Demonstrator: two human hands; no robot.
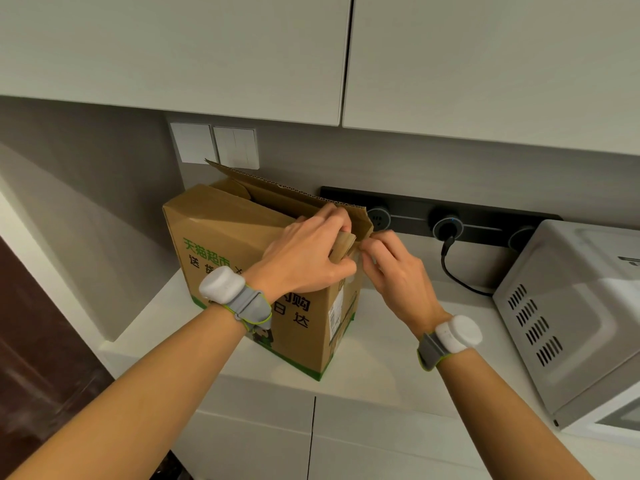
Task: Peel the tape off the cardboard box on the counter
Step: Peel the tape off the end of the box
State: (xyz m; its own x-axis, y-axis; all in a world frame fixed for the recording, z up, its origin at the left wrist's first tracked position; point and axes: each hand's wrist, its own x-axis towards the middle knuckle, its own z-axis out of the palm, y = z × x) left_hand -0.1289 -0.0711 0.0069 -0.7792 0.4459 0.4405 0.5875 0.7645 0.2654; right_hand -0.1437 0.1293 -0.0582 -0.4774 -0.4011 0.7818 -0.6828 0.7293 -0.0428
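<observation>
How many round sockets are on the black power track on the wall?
3 round sockets on the power track: the left socket beside the cardboard box, the middle socket with a black plug in it, the right socket partly behind the microwave. More may be hidden.

A cardboard box point(242, 258) stands on the white counter point(381, 368), its rear flap raised. The left hand point(304, 258) grips a folded flap at the box's near top corner; just beside it, the right hand point(398, 275) pinches what looks like clear tape point(362, 261) – faint, hard to make out. A microwave point(571, 306) sits to the right.
</observation>
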